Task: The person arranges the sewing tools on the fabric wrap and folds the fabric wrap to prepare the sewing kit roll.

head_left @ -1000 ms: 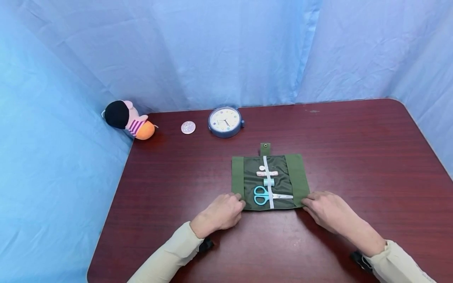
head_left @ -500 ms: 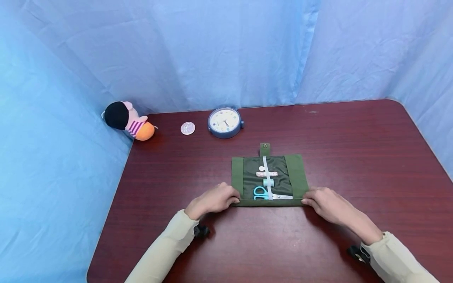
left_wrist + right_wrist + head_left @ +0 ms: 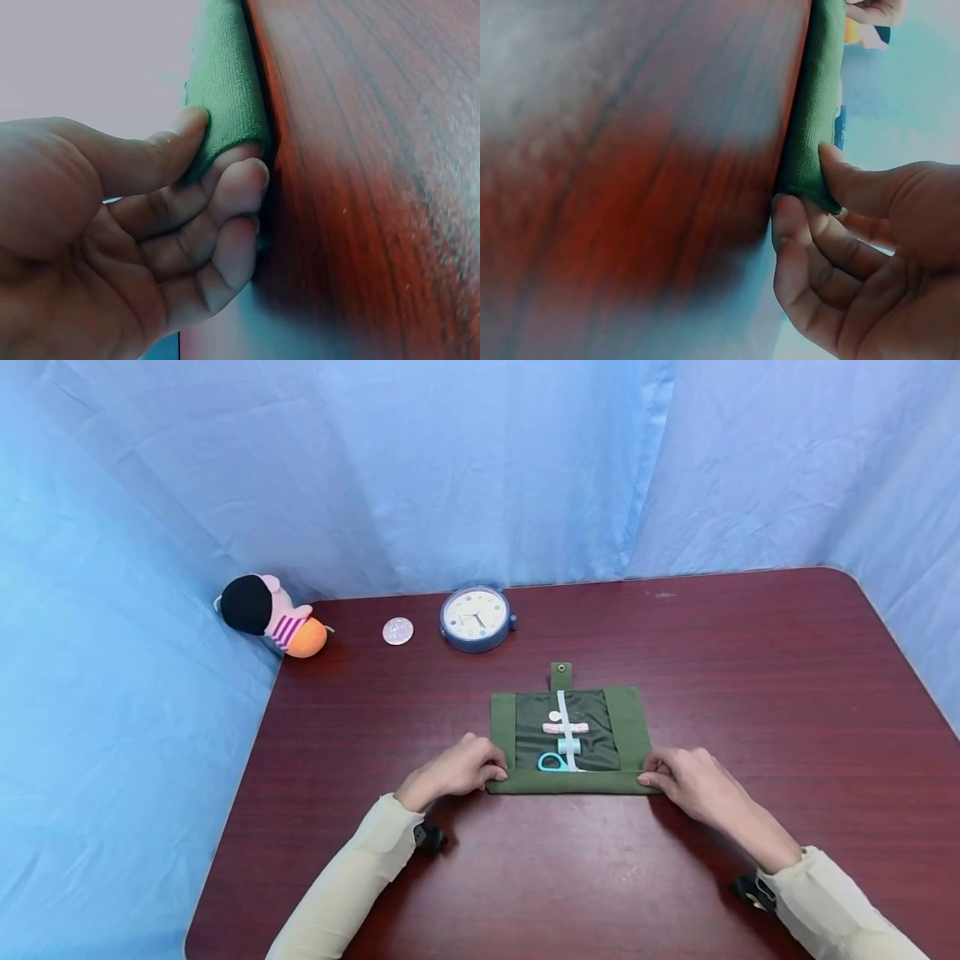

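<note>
A green fabric sewing pouch lies spread on the table, its near edge folded over into a flat strip. My left hand pinches the left end of that fold, thumb on top and fingers beneath, as the left wrist view shows. At the right end, my right hand pinches the fold the same way. A white elastic band inside holds a pink-and-white rolled strip, a teal thread spool and teal-handled scissors. The fold covers the scissors' blades and lower handle loop. A snap tab sticks out at the far edge.
At the back of the table stand a blue round clock and a small shiny disc. A plush toy lies at the far left corner. Blue curtains hang behind and at the sides.
Both hands have folded the pouch's near edge up and away from the body, making a widening strip that now covers the lower part of the scissors.
</note>
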`<state>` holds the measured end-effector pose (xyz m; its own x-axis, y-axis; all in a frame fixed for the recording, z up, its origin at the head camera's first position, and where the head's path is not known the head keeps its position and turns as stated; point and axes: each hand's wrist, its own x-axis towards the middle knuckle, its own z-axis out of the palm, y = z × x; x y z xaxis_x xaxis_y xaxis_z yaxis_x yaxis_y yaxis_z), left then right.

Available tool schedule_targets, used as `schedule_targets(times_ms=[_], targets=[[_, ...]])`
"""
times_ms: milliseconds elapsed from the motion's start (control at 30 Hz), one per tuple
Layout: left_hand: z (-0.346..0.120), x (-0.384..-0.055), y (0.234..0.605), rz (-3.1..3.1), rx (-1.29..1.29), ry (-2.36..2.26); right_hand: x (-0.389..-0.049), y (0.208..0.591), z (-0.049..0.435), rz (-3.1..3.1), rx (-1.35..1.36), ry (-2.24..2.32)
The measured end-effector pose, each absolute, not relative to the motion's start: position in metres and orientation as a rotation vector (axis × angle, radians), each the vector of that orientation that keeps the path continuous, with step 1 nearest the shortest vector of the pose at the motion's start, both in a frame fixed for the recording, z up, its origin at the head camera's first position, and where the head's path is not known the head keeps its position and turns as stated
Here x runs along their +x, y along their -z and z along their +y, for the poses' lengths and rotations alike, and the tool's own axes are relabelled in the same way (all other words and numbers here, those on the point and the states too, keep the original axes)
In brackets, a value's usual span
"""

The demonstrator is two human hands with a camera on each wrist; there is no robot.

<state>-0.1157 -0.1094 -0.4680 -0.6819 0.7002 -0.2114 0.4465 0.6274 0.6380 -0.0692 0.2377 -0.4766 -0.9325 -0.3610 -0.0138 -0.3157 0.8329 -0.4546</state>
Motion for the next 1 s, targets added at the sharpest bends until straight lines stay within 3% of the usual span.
schedule_targets(times_ms=[733, 833, 1000], targets=[[-0.1, -0.11, 0.465, 2.56, 0.732, -0.608, -0.072, 0.479, 0.233, 2.961, -0.451, 0.563], [-0.099, -0.109, 0.465, 2.627, 0.72, -0.511, -0.071, 0.479, 0.23, 3.077, -0.576, 0.465], [-0.096, -0.105, 0.466, 2.763, 0.942, -0.322, -0.071, 0.482, 0.222, 3.231, -1.1, 0.31]])
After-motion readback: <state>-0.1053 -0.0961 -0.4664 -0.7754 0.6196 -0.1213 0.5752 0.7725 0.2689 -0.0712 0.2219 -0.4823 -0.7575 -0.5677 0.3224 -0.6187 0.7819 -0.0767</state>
